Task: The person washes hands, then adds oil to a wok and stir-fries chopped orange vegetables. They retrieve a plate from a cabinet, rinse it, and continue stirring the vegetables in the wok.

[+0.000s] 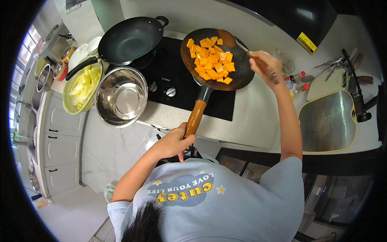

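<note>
My left hand (175, 141) grips the wooden handle of a dark wok (245, 71) on the right side of the black gas hob (189, 99). Orange chunks, which look like cut pumpkin (213, 59), lie in the left and middle of the wok. Over its right rim, my right hand (266, 65) holds a spatula (227, 37) with a metal shank and a brown blade. The blade touches or hovers by the far inner wall, beside the chunks; which of the two I cannot tell.
A black wok (131, 39) stands at the hob's left. Nearer are a steel bowl (101, 101) and a green colander (68, 103) of leafy vegetable (86, 83). At the right, a metal-faced cutting board (328, 121) lies on the counter near bottles (299, 87) and a knife rack (352, 75).
</note>
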The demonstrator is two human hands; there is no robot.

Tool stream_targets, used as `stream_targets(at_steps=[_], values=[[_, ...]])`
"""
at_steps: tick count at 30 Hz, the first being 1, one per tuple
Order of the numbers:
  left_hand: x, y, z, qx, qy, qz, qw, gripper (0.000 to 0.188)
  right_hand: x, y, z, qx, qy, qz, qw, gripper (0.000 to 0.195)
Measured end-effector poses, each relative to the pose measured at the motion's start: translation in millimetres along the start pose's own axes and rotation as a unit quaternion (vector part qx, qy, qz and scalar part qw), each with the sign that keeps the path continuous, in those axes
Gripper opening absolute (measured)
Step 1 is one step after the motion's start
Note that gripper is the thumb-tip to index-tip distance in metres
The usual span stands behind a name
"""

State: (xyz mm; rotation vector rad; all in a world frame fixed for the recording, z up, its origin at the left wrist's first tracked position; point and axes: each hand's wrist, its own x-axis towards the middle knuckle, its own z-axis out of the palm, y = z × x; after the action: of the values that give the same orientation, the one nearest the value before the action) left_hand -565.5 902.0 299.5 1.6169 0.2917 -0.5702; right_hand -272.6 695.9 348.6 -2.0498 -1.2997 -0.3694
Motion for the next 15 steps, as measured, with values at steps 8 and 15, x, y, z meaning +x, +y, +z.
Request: stream_targets(at_steps=[8,15], values=[[-10,-9,-7,-0.01,-0.006,0.004,1.0,0.052,-15,-16,49,-0.122,-0.193,-0.088,0.969,0.031],[-12,-9,-16,-0.017,0.0,0.014,1.0,0.05,-30,-5,-19,0.063,-0.066,0.035,0.995,0.02]])
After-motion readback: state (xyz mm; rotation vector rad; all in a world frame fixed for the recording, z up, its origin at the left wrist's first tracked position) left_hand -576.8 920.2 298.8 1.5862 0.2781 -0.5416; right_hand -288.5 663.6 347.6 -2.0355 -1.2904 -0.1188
